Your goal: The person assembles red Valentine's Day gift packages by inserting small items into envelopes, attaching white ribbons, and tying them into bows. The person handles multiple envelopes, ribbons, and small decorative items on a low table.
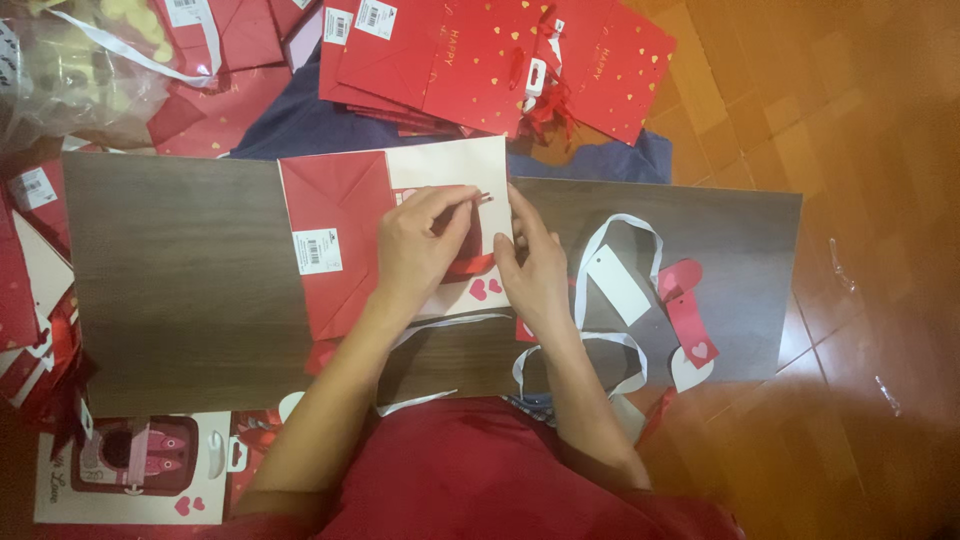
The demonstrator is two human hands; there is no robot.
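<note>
paper bag flat on board; left hand pinches its ribbon handle, right hand presses open-palmed; keep edge pinned.

dim, warm indoor light, strongly orange-red in cast. brightest over the pale bag panel and white ribbon; soft glare along the wooden floor at right. heavy darkening toward lower corners and left edge. faint, diffuse shadows beneath both forearms. overall soft focus, fine detail smeared, grain visible; clear plastic bag at top left blurred.
</note>
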